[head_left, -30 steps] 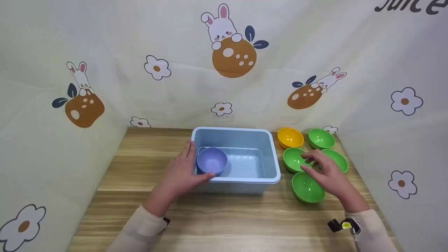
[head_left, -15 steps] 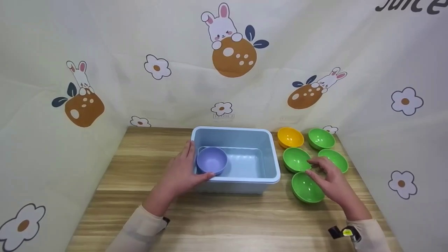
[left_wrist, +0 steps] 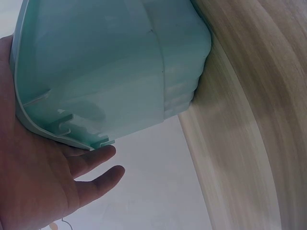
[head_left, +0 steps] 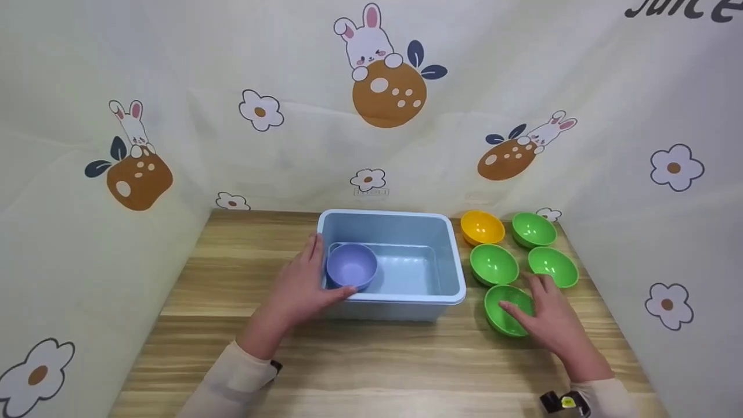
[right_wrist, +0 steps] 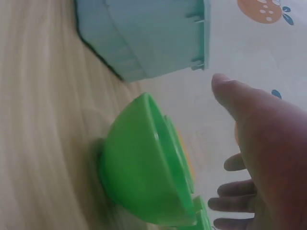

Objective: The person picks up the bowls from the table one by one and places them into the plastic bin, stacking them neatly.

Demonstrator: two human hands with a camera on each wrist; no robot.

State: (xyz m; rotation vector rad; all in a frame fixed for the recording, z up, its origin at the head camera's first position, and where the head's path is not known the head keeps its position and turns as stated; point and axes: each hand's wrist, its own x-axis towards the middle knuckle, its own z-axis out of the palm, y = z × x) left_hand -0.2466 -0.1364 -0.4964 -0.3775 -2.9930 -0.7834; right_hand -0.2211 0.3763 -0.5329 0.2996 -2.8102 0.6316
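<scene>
A light blue plastic bin (head_left: 406, 299) stands on the wooden table, with a purple bowl (head_left: 352, 267) inside at its left end. My left hand (head_left: 299, 287) grips the bin's front left corner, thumb over the front rim and fingers along the left side; in the left wrist view they reach just past the rim. Over the right side of the nearest green bowl (head_left: 505, 313) hovers my right hand (head_left: 551, 316), its thumb above the bowl's opening and its fingers spread. The right wrist view shows this green bowl (right_wrist: 139, 167) apart from the hand.
Right of the bin sit a yellow-orange bowl (head_left: 482, 227) and more green bowls: one in the middle (head_left: 493, 265), one at the back (head_left: 533, 230) and one at the right (head_left: 552, 267). A printed cloth (head_left: 302, 157) surrounds the wooden table (head_left: 371, 366).
My right hand has come back toward me from above the middle green bowl to the nearest one, its fingers spreading apart. The left hand, bin and bowls have stayed put.
</scene>
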